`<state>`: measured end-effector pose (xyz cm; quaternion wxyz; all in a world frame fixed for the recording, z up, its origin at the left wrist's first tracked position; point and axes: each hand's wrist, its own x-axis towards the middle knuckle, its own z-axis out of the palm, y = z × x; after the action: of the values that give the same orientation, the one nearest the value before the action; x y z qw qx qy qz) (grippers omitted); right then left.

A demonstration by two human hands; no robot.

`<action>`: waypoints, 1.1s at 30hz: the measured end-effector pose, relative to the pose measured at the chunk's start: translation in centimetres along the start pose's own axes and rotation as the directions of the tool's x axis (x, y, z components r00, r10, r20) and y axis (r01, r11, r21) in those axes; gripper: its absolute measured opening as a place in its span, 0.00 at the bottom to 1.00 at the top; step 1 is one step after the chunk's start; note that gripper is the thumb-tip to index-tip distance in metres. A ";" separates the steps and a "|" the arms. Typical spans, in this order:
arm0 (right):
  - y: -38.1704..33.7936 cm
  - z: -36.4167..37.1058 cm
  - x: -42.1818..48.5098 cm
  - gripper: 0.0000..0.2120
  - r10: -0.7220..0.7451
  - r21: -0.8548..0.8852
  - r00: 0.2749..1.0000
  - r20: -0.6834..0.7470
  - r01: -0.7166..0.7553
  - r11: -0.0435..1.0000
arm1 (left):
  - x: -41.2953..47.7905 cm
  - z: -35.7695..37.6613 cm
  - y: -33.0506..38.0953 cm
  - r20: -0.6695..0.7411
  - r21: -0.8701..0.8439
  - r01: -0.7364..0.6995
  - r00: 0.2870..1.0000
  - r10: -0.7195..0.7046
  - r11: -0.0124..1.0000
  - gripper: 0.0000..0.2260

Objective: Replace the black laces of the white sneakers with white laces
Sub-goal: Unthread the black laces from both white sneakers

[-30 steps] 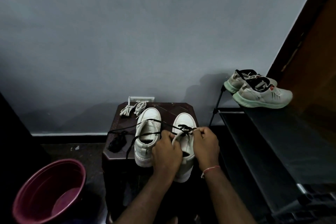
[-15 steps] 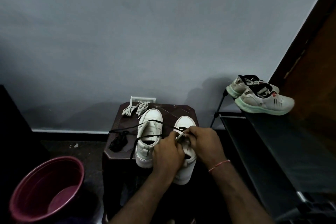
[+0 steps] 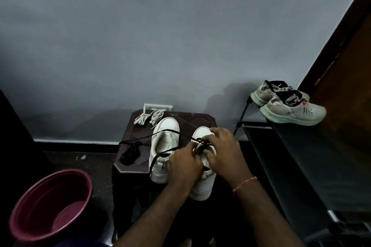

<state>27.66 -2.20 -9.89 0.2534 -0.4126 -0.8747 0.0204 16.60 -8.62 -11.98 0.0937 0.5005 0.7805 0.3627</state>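
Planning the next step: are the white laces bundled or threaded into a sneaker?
Bundled: the white laces lie in two loose coils at the stool's far-left corner, beside the left sneaker's toe.

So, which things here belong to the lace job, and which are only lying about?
Job: white sneakers, black laces, white laces, left hand, right hand.
Lying about: maroon tub, grey running shoes, shoe rack.
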 end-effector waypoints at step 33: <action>-0.8 -0.2 -0.4 0.02 0.279 0.099 0.959 -0.048 -0.274 0.957 | -0.8 -0.4 0.9 0.024 0.013 0.011 1.000 -0.011 1.000 0.12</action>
<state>27.40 -3.10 -9.72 0.2935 -0.5192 -0.7984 0.0828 17.44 -9.28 -11.33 0.1021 0.5012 0.7843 0.3512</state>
